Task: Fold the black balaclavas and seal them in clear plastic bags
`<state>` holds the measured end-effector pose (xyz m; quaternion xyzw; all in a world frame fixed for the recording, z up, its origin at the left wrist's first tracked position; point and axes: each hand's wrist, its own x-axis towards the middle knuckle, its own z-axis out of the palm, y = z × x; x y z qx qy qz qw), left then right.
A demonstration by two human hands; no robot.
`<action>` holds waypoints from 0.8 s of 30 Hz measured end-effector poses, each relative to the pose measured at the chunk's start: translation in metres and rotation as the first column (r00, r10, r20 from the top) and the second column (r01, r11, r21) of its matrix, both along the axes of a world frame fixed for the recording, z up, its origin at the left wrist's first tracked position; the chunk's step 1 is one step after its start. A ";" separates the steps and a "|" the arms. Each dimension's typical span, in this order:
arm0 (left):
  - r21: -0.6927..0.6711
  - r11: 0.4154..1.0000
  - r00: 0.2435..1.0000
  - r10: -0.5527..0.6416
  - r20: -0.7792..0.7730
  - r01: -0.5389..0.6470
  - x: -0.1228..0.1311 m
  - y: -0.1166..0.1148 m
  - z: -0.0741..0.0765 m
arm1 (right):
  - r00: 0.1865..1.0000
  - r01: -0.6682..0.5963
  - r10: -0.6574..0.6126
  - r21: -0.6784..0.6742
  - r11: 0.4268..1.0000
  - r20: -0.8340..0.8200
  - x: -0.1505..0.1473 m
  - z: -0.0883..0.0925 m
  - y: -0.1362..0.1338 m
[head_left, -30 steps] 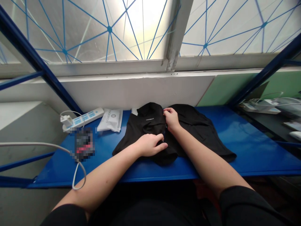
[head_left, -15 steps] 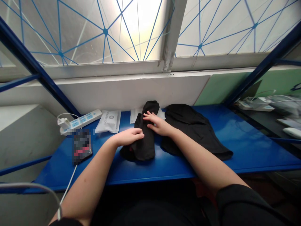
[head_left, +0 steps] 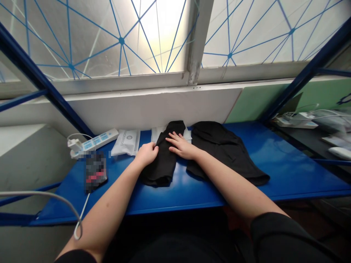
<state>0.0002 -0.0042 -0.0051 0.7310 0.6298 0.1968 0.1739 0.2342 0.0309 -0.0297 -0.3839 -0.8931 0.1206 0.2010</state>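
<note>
A black cloth garment (head_left: 161, 168), folded into a long narrow strip, lies on the blue metal table (head_left: 192, 197). My left hand (head_left: 146, 153) rests curled against its upper left edge. My right hand (head_left: 179, 146) lies flat with spread fingers on its upper right side. To the right, a second black garment (head_left: 225, 153) lies spread out, untouched by either hand. Sheets of white paper (head_left: 158, 133) show under the top of the folded strip.
Left of my left hand are a white printed packet (head_left: 126, 143), a white power strip (head_left: 93, 143) with a plug, and a blurred dark object (head_left: 95, 172). A white cable (head_left: 78, 219) hangs past the table's front edge. A white wall and window rise behind.
The wide-spread black garment has become a narrow folded strip, uncovering the white paper. My left hand has moved up along its left edge, and my right hand has moved left onto it.
</note>
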 end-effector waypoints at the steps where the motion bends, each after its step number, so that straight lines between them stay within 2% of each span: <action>1: -0.063 0.997 0.994 0.039 0.105 -0.033 0.001 0.000 0.001 | 0.999 0.048 -0.048 0.036 0.998 -0.023 -0.001 0.002 -0.001; 4: -0.352 0.936 0.891 0.177 0.418 -0.020 0.004 -0.003 0.004 | 0.956 0.287 -0.280 0.078 0.955 -0.084 0.001 0.016 -0.004; 6: -0.465 0.885 0.831 0.227 0.507 0.041 0.006 -0.006 0.005 | 0.878 0.477 -0.477 0.010 0.879 -0.041 0.003 0.026 -0.006; 8: -0.457 0.887 0.835 0.206 0.510 0.061 0.009 -0.008 0.004 | 0.798 0.602 -0.598 -0.059 0.797 0.069 0.005 0.032 -0.007; 9: -0.431 0.900 0.856 0.179 0.485 0.056 0.010 -0.009 0.002 | 0.777 0.628 -0.618 -0.082 0.774 0.116 0.006 0.033 -0.006; 11: -0.372 0.927 0.904 0.108 0.413 0.059 0.012 -0.008 -0.002 | 0.775 0.631 -0.613 -0.123 0.766 0.154 0.005 0.030 -0.005; 14: -0.304 0.950 0.937 0.042 0.346 0.070 0.015 -0.007 -0.009 | 0.785 0.613 -0.616 -0.207 0.762 0.057 0.000 0.021 -0.003; 16: -0.264 0.961 0.899 0.039 0.436 0.087 0.017 -0.006 -0.011 | 0.769 0.576 -0.632 -0.327 0.749 -0.092 -0.006 0.016 -0.003; 17: -0.250 0.962 0.849 0.037 0.528 0.114 0.018 -0.006 -0.011 | 0.748 0.527 -0.638 -0.417 0.740 -0.186 -0.009 0.014 -0.004; 18: -0.236 0.959 0.771 0.031 0.636 0.156 0.019 -0.006 -0.011 | 0.710 0.450 -0.643 -0.516 0.728 -0.287 -0.012 0.014 -0.004; 21: -0.202 0.928 0.445 0.044 0.894 0.313 0.021 -0.009 -0.009 | 0.537 0.083 -0.647 -0.729 0.679 -0.541 -0.018 0.016 -0.007; 23: -0.186 0.907 0.268 0.086 0.960 0.377 0.021 -0.010 -0.007 | 0.461 -0.129 -0.662 -0.783 0.609 -0.591 -0.019 0.019 -0.009; 24: -0.181 0.903 0.207 0.106 0.973 0.391 0.021 -0.010 -0.007 | 0.455 -0.200 -0.671 -0.802 0.563 -0.585 -0.019 0.020 -0.010</action>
